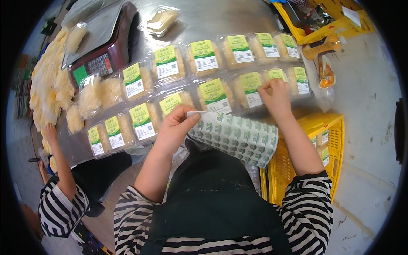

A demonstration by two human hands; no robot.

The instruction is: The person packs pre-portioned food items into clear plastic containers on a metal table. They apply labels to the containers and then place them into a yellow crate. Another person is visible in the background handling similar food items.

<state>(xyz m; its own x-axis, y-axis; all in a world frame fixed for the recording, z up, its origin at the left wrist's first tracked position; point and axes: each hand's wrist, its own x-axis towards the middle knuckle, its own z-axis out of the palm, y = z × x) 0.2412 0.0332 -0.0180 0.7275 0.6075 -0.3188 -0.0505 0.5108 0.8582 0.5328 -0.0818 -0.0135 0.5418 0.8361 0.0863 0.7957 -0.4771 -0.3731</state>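
My left hand (177, 127) pinches the upper left corner of a sheet of small green-and-white stickers (234, 135) between thumb and fingers. The sheet hangs in a curve in front of my dark apron. Over the nearer row of packs my right hand (276, 94) is held with its fingertips bunched, just right of a labelled clear plastic pack (250, 87); whether a small sticker is between them cannot be seen. Rows of such packs with pale shredded food and green-and-white labels cover the metal table, among them one (215, 95) beyond the sheet.
A weighing scale (95, 60) stands at the left beside a heap of pale yellow food (47, 83). Unlabelled packs (90, 95) lie near it. A co-worker's arm (60, 156) reaches in at the left. Yellow crates (339, 153) and an orange bottle (322, 47) are at the right.
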